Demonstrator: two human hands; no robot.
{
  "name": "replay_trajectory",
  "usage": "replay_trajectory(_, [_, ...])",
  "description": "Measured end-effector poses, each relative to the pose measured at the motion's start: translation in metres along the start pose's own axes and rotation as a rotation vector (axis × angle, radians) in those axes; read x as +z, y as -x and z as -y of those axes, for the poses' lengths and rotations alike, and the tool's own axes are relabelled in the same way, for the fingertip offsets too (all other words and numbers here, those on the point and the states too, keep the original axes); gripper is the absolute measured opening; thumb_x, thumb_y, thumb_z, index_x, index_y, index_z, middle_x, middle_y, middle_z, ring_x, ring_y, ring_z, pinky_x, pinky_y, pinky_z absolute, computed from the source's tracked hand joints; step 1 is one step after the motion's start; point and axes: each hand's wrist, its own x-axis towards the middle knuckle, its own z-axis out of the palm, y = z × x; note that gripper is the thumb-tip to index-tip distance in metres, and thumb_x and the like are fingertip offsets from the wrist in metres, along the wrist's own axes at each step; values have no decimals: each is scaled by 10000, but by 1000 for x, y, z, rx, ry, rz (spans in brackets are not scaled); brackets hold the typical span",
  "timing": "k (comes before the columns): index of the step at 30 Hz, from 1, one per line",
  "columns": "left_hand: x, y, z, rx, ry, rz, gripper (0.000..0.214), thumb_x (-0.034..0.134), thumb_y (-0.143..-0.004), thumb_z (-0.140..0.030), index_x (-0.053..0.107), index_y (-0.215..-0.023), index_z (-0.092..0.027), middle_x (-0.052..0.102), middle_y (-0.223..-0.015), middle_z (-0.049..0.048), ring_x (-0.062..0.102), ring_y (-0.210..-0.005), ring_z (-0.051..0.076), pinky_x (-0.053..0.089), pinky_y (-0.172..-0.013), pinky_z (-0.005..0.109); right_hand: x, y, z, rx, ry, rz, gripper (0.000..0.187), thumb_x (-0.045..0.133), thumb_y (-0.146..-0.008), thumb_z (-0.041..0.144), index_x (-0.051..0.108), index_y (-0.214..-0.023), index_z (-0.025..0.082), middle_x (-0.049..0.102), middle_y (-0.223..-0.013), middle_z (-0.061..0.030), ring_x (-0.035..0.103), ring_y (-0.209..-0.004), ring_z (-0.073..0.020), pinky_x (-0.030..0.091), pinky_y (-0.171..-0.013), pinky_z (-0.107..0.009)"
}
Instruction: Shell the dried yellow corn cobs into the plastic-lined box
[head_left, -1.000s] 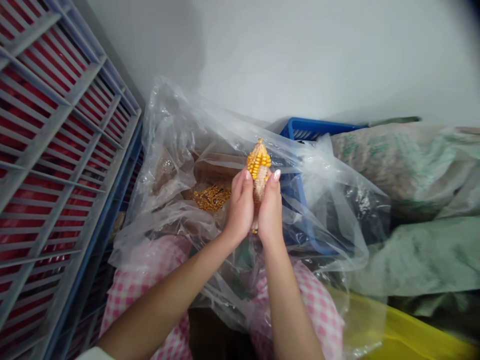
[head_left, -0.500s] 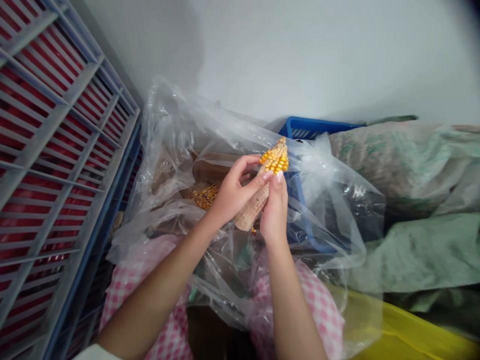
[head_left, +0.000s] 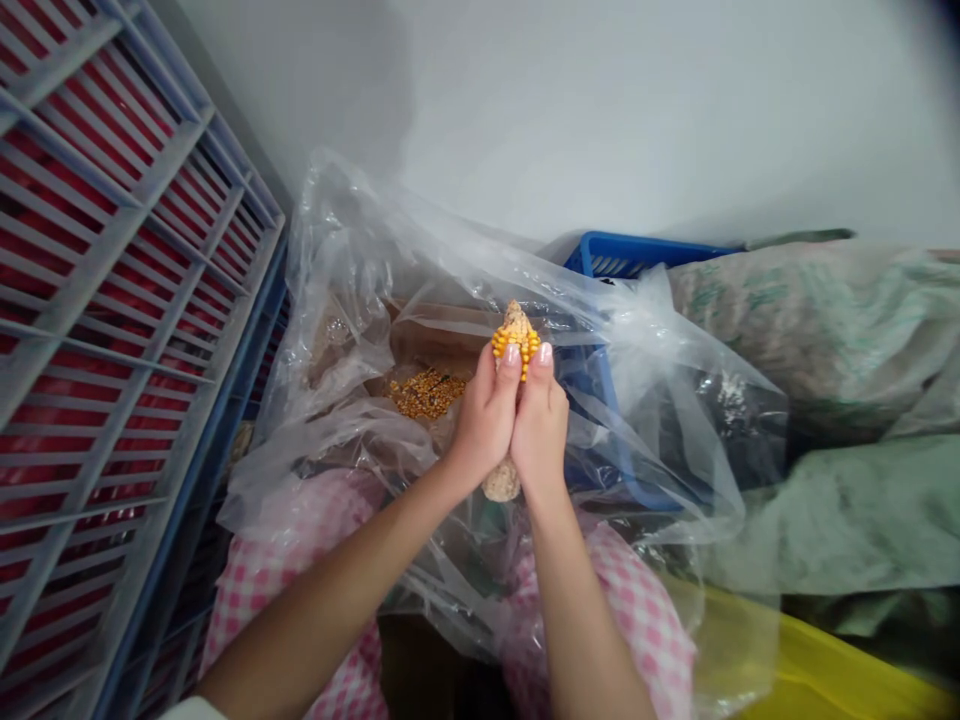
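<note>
Watching through the head camera, I log both hands pressed together around a partly bare corn cob (head_left: 516, 335), the left hand (head_left: 486, 420) and right hand (head_left: 540, 425) meeting along its middle with the fingers closed. The fingertips (head_left: 511, 354) sit at the lower edge of the yellow kernels, so the grip bears on the rows that remain, while the pale bare lower end pokes out below the hands. I judge this a sound hold: both hands close in, the cob steady, pressure kept at the kernel line rather than on the bare part, all of it above the open bag. The long axis runs nearly upright in my view, the kernelled tip pointing up and away from the person, leaning very slightly right, the bare end pointing back toward the person. The cob touches only the hands and sits in the air over the mouth of a clear plastic bag (head_left: 352, 300) lining a brown box (head_left: 435, 335), with a heap of loose corn kernels (head_left: 425, 393) inside, just left of the hands. Around it: a blue plastic crate (head_left: 637, 258) behind the bag, green woven sacks (head_left: 817, 340) to the right, a grey rack (head_left: 127, 300) with red behind it to the left, pink gingham cloth (head_left: 277, 590) below.
</note>
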Motion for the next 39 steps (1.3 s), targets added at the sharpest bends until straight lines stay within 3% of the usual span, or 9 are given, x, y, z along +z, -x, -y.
replay_trajectory(3, [-1,0,2,-22,-30,-41,472,284,-805,-594,539,-846,-199,588,-788,40,558,-825,163,396,-874,304,0,1,-1,7,28,11,580,237,-852,533,650,-984,147,673,-950,-111,603,-828,-200,409,-729,-304])
replay_trajectory(9, [-1,0,1,-41,-47,-56,502,253,-805,-600,542,-865,-194,585,-805,39,553,-830,155,391,-885,299,1,2,-3,26,79,-6,591,224,-853,538,661,-925,147,679,-856,-106,598,-752,-201,401,-674,-294])
replay_trajectory(20, [0,2,2,-66,-56,-65,496,244,-814,-587,543,-906,-202,592,-836,50,551,-929,175,377,-911,306,0,0,-1,130,62,-57,650,182,-825,602,605,-635,146,607,-607,-72,508,-536,-157,346,-521,-272])
replay_trajectory(24, [1,1,3,-47,-32,-48,470,275,-820,-571,551,-944,-212,609,-887,52,559,-901,173,388,-893,307,3,-1,-4,199,-64,-80,688,128,-817,616,636,-745,157,641,-698,-83,567,-637,-176,393,-582,-282])
replay_trajectory(26, [1,0,4,-64,-28,-61,481,268,-824,-568,558,-942,-202,610,-892,57,560,-892,173,393,-887,309,4,-2,-5,176,-79,-34,684,131,-819,609,644,-813,157,654,-756,-85,586,-707,-187,405,-628,-290])
replay_trajectory(31, [1,0,4,-104,-17,-84,525,248,-822,-573,570,-935,-173,610,-924,76,562,-914,176,406,-874,307,4,-1,-1,73,4,48,477,415,-769,569,642,-786,150,656,-718,-53,570,-657,-172,384,-601,-269])
replay_trajectory(39, [0,3,1,-84,-18,-120,466,260,-837,-541,553,-899,-184,607,-952,61,525,-1021,169,375,-928,293,1,0,0,-7,114,23,550,261,-843,544,646,-741,165,655,-692,-57,553,-625,-159,354,-584,-262])
